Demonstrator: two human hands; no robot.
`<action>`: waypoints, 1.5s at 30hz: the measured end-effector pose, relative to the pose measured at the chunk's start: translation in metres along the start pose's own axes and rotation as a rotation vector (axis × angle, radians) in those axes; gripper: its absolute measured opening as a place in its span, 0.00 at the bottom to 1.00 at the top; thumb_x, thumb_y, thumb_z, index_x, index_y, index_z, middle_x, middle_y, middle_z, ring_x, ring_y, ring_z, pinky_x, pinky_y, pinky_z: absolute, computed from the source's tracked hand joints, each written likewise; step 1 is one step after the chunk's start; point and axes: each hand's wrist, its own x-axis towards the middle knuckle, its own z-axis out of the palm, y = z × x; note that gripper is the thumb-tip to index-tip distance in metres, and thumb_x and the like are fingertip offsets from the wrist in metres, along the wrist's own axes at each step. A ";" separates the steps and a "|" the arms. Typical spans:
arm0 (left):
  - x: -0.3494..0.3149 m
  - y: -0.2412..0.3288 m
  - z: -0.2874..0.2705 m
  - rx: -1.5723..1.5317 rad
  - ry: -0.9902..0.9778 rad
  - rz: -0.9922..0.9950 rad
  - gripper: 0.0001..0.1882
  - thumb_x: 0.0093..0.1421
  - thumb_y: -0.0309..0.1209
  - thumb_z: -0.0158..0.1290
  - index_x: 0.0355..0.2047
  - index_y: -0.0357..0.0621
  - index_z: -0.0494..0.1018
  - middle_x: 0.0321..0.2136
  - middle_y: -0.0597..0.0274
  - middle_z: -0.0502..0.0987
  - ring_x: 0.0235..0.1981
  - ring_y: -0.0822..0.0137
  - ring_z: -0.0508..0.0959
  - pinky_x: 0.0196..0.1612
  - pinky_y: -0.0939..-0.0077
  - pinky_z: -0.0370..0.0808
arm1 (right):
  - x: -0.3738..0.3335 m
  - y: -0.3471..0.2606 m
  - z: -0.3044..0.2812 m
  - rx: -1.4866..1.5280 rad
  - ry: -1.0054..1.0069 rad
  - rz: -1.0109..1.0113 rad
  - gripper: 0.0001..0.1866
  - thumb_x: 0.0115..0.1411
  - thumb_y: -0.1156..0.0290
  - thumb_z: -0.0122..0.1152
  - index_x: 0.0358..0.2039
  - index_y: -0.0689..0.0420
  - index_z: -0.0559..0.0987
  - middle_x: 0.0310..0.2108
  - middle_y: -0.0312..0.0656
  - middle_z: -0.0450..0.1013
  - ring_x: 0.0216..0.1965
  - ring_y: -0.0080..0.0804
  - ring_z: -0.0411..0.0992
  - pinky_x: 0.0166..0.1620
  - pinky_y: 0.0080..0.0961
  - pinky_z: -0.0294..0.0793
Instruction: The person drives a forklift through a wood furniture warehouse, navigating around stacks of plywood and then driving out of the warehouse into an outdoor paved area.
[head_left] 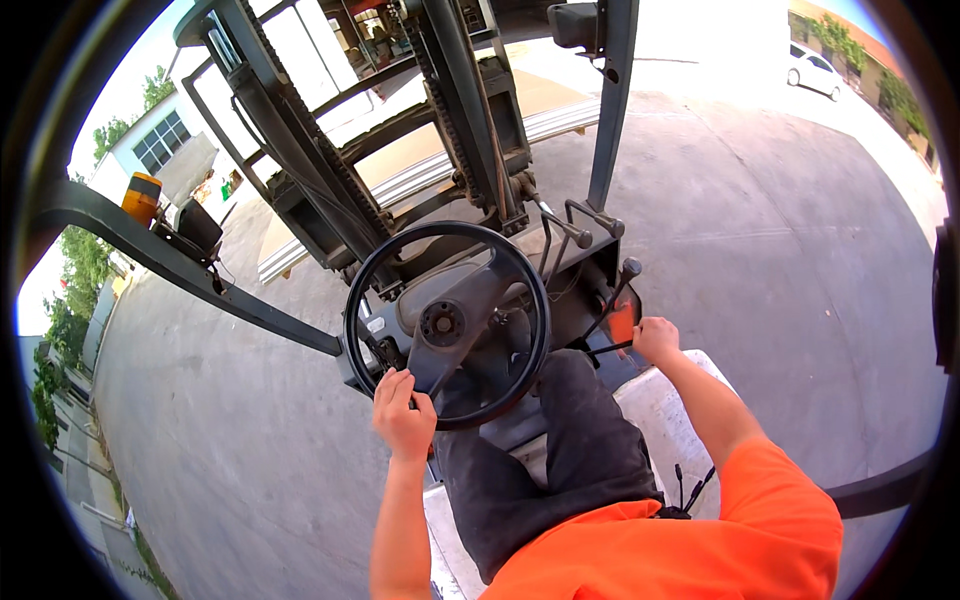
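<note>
I sit at the controls of a forklift. My left hand [404,415] is closed on the lower left rim of the black steering wheel [545,320]. Low on the right side, my right hand [656,340] is wrapped round the end of a short black lever [607,349], and its grip is hidden under the fingers. A taller lever with a round knob [630,268] rises just ahead of that hand. Beyond it, two more control levers [580,236] stand beside the dashboard, untouched.
Ahead rises the dark mast [445,90] with chains. Past it lies a wide flat load of pale boards [560,118]. Frame posts [612,110] flank me, the left one carrying an orange beacon [141,198]. A white car [815,72] stands far right on the concrete.
</note>
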 end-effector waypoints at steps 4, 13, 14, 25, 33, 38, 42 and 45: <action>0.015 -0.027 0.004 0.112 -0.029 0.032 0.11 0.46 0.18 0.49 0.30 0.32 0.77 0.38 0.52 0.79 0.45 0.49 0.77 0.50 0.59 0.73 | 0.064 -0.026 0.010 -0.023 -0.017 -0.006 0.12 0.52 0.63 0.55 0.26 0.57 0.82 0.30 0.49 0.78 0.35 0.47 0.78 0.40 0.37 0.77; 0.196 -0.042 0.111 0.241 -0.077 -0.046 0.13 0.48 0.25 0.50 0.33 0.39 0.79 0.40 0.55 0.79 0.41 0.55 0.79 0.45 0.65 0.75 | 0.091 -0.047 0.018 -0.011 -0.053 -0.076 0.08 0.47 0.68 0.55 0.23 0.56 0.82 0.30 0.48 0.79 0.35 0.44 0.78 0.39 0.35 0.78; 0.207 -0.008 0.132 0.172 -0.086 -0.031 0.13 0.47 0.24 0.50 0.33 0.38 0.80 0.39 0.54 0.79 0.41 0.55 0.79 0.46 0.65 0.75 | 0.093 -0.047 0.019 -0.011 -0.064 -0.080 0.08 0.47 0.68 0.55 0.23 0.56 0.82 0.30 0.48 0.79 0.35 0.44 0.78 0.39 0.35 0.78; 0.000 0.060 0.020 -0.176 -0.338 0.400 0.08 0.40 0.19 0.54 0.24 0.39 0.78 0.33 0.58 0.80 0.43 0.55 0.80 0.45 0.67 0.78 | 0.096 -0.019 0.007 -0.016 -0.102 -0.084 0.14 0.57 0.60 0.54 0.29 0.57 0.81 0.33 0.48 0.78 0.38 0.47 0.77 0.43 0.39 0.76; 0.180 -0.033 0.099 0.117 0.000 0.024 0.13 0.46 0.22 0.50 0.34 0.36 0.79 0.40 0.52 0.79 0.45 0.54 0.78 0.50 0.66 0.74 | 0.099 -0.028 0.003 -0.002 -0.122 -0.147 0.14 0.57 0.60 0.54 0.29 0.57 0.81 0.33 0.48 0.78 0.39 0.47 0.76 0.43 0.40 0.75; 0.155 0.124 0.196 -0.276 -0.211 0.285 0.15 0.44 0.21 0.50 0.35 0.38 0.79 0.43 0.55 0.78 0.49 0.55 0.75 0.53 0.66 0.72 | 0.112 -0.014 0.011 -0.009 -0.113 -0.140 0.14 0.55 0.59 0.55 0.30 0.56 0.82 0.33 0.49 0.78 0.39 0.48 0.76 0.44 0.41 0.74; 0.030 0.152 0.119 -0.413 -0.478 0.413 0.10 0.43 0.20 0.55 0.29 0.41 0.78 0.41 0.62 0.79 0.51 0.59 0.75 0.50 0.70 0.74 | 0.119 0.005 0.008 -0.031 -0.123 -0.092 0.15 0.55 0.58 0.55 0.32 0.55 0.82 0.34 0.49 0.78 0.40 0.48 0.76 0.45 0.41 0.74; 0.003 0.085 0.033 -0.277 -0.460 0.491 0.09 0.40 0.21 0.56 0.25 0.40 0.77 0.37 0.60 0.78 0.48 0.57 0.77 0.48 0.70 0.77 | 0.114 0.007 0.006 -0.043 -0.142 -0.082 0.15 0.55 0.58 0.55 0.33 0.54 0.82 0.35 0.49 0.78 0.41 0.48 0.76 0.45 0.41 0.74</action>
